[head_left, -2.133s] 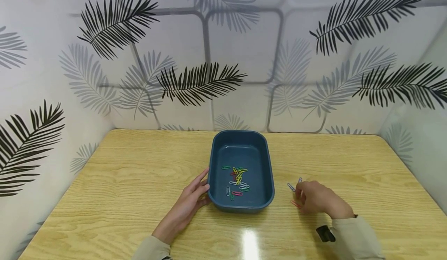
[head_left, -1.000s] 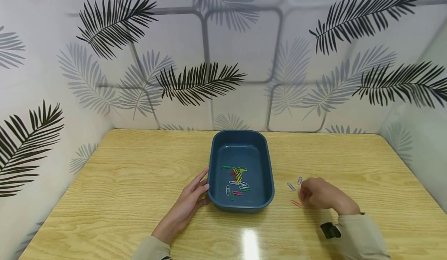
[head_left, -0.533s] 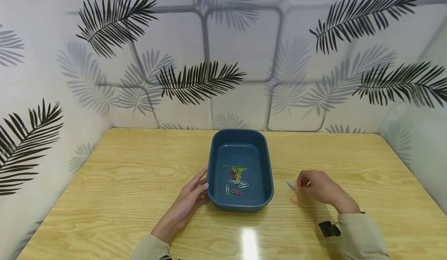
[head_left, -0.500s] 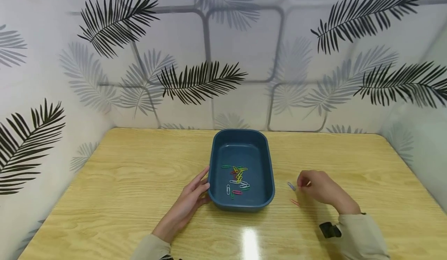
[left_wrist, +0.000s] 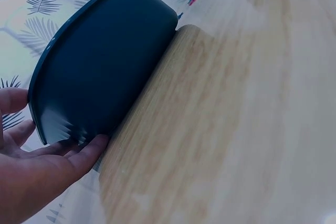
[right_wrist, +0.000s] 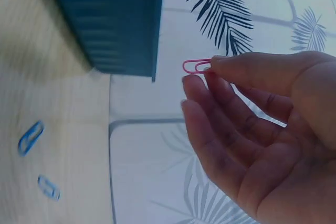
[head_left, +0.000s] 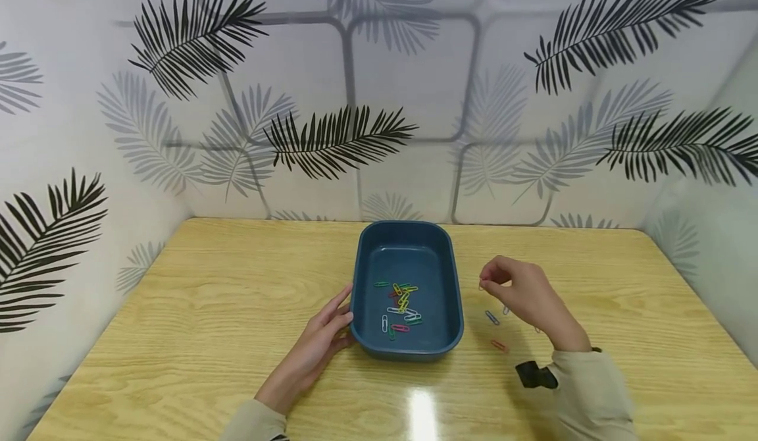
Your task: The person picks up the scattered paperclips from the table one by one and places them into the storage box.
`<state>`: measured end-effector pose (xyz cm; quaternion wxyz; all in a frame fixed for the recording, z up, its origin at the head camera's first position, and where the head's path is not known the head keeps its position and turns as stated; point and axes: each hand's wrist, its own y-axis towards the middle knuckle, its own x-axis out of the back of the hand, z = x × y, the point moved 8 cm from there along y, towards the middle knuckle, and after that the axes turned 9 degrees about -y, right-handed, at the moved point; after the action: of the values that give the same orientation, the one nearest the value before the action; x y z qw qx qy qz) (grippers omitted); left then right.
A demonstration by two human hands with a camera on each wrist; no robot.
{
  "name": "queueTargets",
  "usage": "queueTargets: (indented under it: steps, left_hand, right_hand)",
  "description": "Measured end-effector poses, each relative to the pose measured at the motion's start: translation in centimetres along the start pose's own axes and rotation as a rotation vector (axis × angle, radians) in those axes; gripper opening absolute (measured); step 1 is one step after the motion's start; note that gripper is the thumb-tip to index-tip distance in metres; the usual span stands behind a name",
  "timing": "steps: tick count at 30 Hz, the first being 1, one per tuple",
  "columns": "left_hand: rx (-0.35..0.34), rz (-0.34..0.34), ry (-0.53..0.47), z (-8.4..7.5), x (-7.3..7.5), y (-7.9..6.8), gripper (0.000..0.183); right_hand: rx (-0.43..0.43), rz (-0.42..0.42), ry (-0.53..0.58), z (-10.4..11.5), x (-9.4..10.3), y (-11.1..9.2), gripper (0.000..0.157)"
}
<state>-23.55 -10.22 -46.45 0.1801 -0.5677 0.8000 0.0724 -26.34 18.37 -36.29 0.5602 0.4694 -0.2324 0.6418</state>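
A dark blue plastic bin (head_left: 408, 257) stands on the wooden table, with several coloured paper clips (head_left: 400, 328) lying on its floor. My left hand (head_left: 316, 349) rests its fingers, mostly extended, against the bin's left outer wall; the left wrist view also shows this hand (left_wrist: 47, 174) touching the wall. To the right of the bin and above the table, my right hand (head_left: 524, 293) pinches a pink paper clip (right_wrist: 196, 66) between thumb and fingertip. Beneath that hand lie a blue paper clip (head_left: 492, 318), a paler one (head_left: 506, 310) and a red one (head_left: 499, 345).
The wooden table (head_left: 254, 276) extends on both sides of the bin. A further paper clip (head_left: 537, 329) shows partly beside the right wrist. A wall covering with a leaf pattern (head_left: 408, 184) rises behind the table's back edge.
My right hand has risen from the table and moved away from me and leftward, nearer the bin, with the pink paper clip pinched. The left hand and the bin have stayed put.
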Motion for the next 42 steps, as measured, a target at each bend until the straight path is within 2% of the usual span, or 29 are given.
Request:
queueTargets:
  steps: [13,25,42]
  left_hand:
    - [-0.002,0.009,-0.012,0.1,0.0,0.0,0.058]
    - [0.005,0.003,-0.005,0.1,0.1,0.0,0.058]
    - [0.005,0.006,-0.022,0.1,0.0,0.0,0.058]
  right_hand:
    - [0.057,-0.168,0.081,2.2,0.6,2.1,0.005]
    - [0.037,-0.164,0.094,2.1,-0.4,2.5,0.005]
    - [0.065,-0.137,0.074,2.5,-1.2,2.4,0.006]
